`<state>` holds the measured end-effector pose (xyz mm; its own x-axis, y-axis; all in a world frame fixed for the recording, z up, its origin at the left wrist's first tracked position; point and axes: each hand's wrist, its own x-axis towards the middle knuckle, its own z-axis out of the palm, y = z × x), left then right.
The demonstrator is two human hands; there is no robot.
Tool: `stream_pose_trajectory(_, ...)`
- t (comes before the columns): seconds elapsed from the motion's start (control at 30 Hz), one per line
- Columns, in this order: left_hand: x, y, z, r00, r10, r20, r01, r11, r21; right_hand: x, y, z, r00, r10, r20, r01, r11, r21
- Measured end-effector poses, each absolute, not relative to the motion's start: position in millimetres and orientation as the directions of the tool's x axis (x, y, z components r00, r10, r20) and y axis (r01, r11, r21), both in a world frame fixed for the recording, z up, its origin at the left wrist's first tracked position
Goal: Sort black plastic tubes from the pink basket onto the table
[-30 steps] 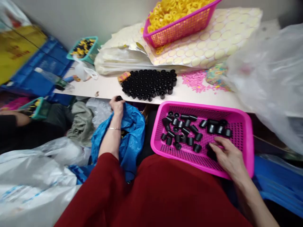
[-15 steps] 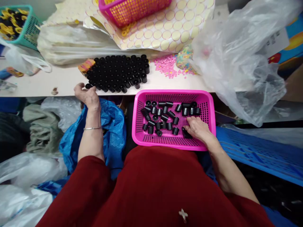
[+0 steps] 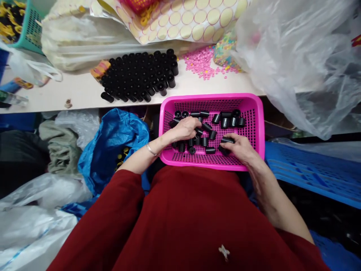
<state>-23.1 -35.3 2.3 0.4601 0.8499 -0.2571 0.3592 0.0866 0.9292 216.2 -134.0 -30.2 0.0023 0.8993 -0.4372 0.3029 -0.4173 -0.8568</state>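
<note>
The pink plastic basket (image 3: 212, 164) in front of me holds loose short black plastic cylinders (image 3: 225, 123), some upright and some on their sides. My left hand (image 3: 184, 129) reaches into its middle, thumb and fingers bent around a black cylinder; part of the grip is hidden. On the right side of the basket, my right hand (image 3: 239, 147) is closed on a black cylinder (image 3: 228, 140), with another dark cylinder just under its fingertips. A dense block of upright black cylinders (image 3: 138, 75) stands on the table, and one (image 3: 107, 97) lies tipped at its front left corner.
An orange block (image 3: 100, 70) touches the cylinder group's left end. Pink beads (image 3: 199, 62) lie scattered to its right near clear plastic bags (image 3: 270, 56). Sheets with round stickers (image 3: 186, 19) lie behind. A blue bag (image 3: 97, 146) hangs open below the table, left of the basket.
My left hand has moved from the front left corner of the cylinder block into the basket, leaving a tipped cylinder there. My right hand has lifted slightly with a cylinder now showing in its fingers.
</note>
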Motion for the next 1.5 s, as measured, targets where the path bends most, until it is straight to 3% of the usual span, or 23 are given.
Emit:
stream_pose_trajectory(0.1,-10,-31,-8,0.657,0.735,-0.169,0.512,-0.27,0.815,219,-136,-26,0.074,0.797,-0.599,-0.274,-0.561,-0.781)
stream_pose_trajectory(0.17,-1,-28,-11,0.706,0.692,-0.153,0.579,-0.439,0.687,221,-138,-24,0.057,0.769,-0.637,-0.498,-0.531,-0.686)
stream_pose_trajectory(0.3,18,-27,-9,0.755,0.605,-0.255,0.649,-0.631,0.425,222,-141,-24,0.017,0.715,-0.699,-0.694,-0.495,-0.523)
stream_pose_trajectory(0.4,29,-30,-1,0.758,0.558,-0.337,0.649,-0.699,0.301,220,-141,-22,-0.018,0.693,-0.721,-0.763,-0.475,-0.438)
stream_pose_trajectory(0.53,34,-33,10,0.726,0.533,-0.435,0.666,-0.702,0.252,219,-143,-17,-0.027,0.72,-0.694,-0.806,-0.426,-0.411)
stream_pose_trajectory(0.7,27,-32,12,0.676,0.566,-0.471,0.71,-0.671,0.212,223,-154,-20,0.021,0.83,-0.558,-0.817,-0.307,-0.487)
stream_pose_trajectory(0.97,32,-40,15,0.749,0.499,-0.435,0.651,-0.675,0.348,221,-167,-19,0.11,0.849,-0.517,-0.74,-0.278,-0.613)
stream_pose_trajectory(1.23,68,-24,-6,0.721,0.664,-0.196,0.679,-0.622,0.391,201,-171,-17,0.254,0.822,-0.509,-0.537,-0.318,-0.782)
stream_pose_trajectory(1.37,94,-12,-15,0.786,0.614,-0.069,0.589,-0.71,0.387,193,-169,-21,0.285,0.814,-0.506,-0.433,-0.362,-0.826)
stream_pose_trajectory(1.5,110,-6,-23,0.834,0.543,-0.098,0.532,-0.744,0.404,194,-166,-23,0.328,0.763,-0.558,-0.414,-0.414,-0.81)
